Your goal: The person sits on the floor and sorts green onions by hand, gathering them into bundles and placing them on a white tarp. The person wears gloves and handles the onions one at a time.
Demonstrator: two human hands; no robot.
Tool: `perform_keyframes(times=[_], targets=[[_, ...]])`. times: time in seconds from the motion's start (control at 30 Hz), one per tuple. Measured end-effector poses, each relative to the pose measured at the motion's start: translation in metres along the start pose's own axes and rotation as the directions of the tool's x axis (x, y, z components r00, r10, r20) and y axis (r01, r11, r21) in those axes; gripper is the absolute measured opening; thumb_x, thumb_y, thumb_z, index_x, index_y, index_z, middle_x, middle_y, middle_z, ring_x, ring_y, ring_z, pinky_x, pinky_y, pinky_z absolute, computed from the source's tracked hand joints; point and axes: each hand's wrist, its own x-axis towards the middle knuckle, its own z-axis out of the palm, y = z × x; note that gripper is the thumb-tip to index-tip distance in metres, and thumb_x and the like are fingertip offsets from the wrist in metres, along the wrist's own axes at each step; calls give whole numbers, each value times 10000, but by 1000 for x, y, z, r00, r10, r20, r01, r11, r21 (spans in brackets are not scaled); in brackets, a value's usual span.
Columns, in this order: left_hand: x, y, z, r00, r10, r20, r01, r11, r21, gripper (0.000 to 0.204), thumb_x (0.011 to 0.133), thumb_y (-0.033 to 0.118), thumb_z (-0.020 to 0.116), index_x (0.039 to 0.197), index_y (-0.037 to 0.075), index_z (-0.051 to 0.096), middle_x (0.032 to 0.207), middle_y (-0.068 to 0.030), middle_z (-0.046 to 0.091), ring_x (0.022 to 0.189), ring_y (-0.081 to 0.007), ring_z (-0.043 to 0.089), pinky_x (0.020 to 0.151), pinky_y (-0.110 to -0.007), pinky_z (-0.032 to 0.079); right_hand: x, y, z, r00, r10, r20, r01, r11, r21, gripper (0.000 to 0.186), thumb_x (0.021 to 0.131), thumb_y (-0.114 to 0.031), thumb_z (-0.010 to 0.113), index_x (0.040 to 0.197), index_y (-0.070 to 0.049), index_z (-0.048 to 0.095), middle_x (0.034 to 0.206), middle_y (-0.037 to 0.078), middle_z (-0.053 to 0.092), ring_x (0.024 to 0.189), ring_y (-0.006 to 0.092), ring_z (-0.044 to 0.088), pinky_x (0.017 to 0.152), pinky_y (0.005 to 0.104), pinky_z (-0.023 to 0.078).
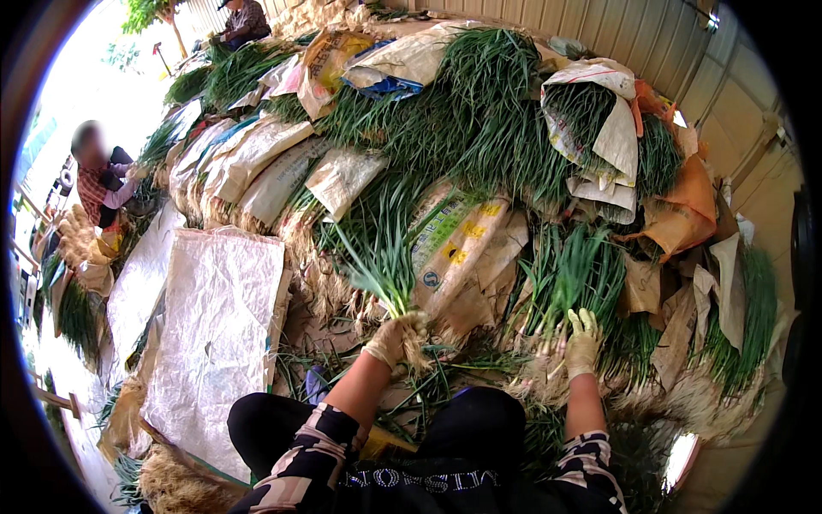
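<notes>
My left hand [392, 339], in a pale glove, is closed around the white stem ends of a bunch of green onions [382, 272]. Their leaves point up and away from me, and the stringy roots hang beside the palm. To the right, my gloved right hand [582, 344] has its fingers stretched out and apart. It lies against the white stems of another row of green onions [575, 272], whose roots face me; whether it touches them firmly I cannot tell.
A large heap of green onions [488, 111] rises ahead, partly covered by woven sacks [257, 163]. A white sheet [214, 300] lies at the left. Loose leaves [419, 385] litter the ground by my knees. One person [101, 176] sits far left, another [246, 21] at the back.
</notes>
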Motion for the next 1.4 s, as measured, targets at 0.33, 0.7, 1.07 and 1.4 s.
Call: perform_keyframes(times=[0.33, 0.7, 1.07, 1.4], targets=[[-27, 16, 27, 999, 32, 23, -33, 999, 21, 286, 790, 233, 558, 999, 38, 567, 792, -55, 580, 689, -206, 572, 605, -354, 503, -53, -24, 11, 843, 481, 241, -524, 835, 167, 628, 853, -176, 515, 1374, -154, 165, 1416, 111, 151, 908, 288, 546, 698, 350, 480], [-10, 2, 34, 993, 83, 89, -87, 995, 40, 233, 796, 225, 556, 944, 46, 577, 761, -53, 599, 673, -163, 583, 554, -300, 506, -63, -80, 51, 891, -38, 453, -439, 185, 879, 414, 845, -358, 533, 1143, -73, 511, 1078, 80, 554, 872, 116, 567, 711, 242, 479], [-26, -60, 6, 973, -220, -71, 219, 975, -23, 115, 813, 109, 549, 866, 12, 583, 579, -3, 521, 487, -113, 514, 452, -224, 451, -18, -112, 128, 624, 410, 665, -778, 401, 483, 406, 799, -283, 591, 1065, 18, 533, 1009, 148, 580, 873, 233, 568, 763, 332, 441], [-43, -37, 34, 997, -78, 26, 77, 996, 33, 182, 853, 139, 527, 989, 18, 535, 630, 10, 465, 534, -99, 444, 484, -199, 385, -21, -112, 134, 825, 194, 530, -531, 585, 613, 404, 877, -413, 421, 911, -38, 565, 810, 176, 590, 693, 275, 565, 624, 382, 441]])
